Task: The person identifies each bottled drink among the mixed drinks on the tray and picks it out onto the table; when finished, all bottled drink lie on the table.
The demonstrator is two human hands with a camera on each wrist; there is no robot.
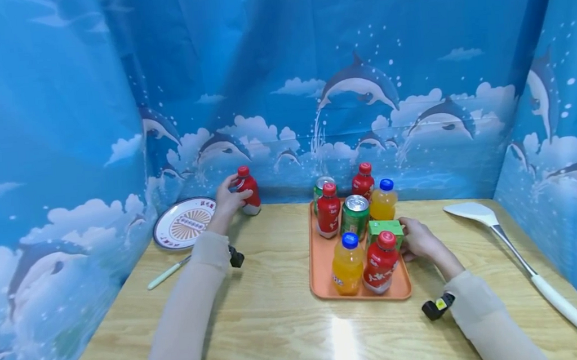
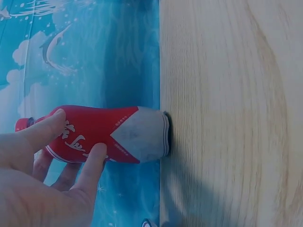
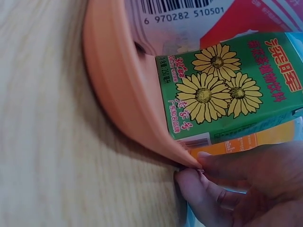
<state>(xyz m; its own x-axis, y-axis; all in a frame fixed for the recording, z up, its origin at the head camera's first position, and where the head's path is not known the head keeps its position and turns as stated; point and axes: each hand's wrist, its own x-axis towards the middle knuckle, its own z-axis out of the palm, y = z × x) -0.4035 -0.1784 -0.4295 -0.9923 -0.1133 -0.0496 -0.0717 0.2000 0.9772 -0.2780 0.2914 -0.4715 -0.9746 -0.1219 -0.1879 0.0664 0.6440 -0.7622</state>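
Observation:
At the table's back edge my left hand (image 1: 229, 199) grips a red plastic drink bottle (image 1: 249, 191), which stands upright. The left wrist view has the thumb and fingers around the bottle's (image 2: 94, 132) red label, above its pale base. My right hand (image 1: 419, 238) pinches the right rim of an orange tray (image 1: 322, 279); the right wrist view shows thumb and finger on that rim (image 3: 142, 109). Just inside stands a green drink carton (image 3: 222, 90) with yellow flowers. The tray also bears red bottles (image 1: 380, 263), orange juice bottles (image 1: 348, 266) with blue caps, and green cans (image 1: 354, 214).
A patterned white plate (image 1: 185, 223) lies at the back left, with a pale green-handled utensil (image 1: 168, 272) in front of it. Along the right side lies a long white-handled spatula (image 1: 515, 252). Blue dolphin curtains (image 1: 281, 90) line the table's back and sides.

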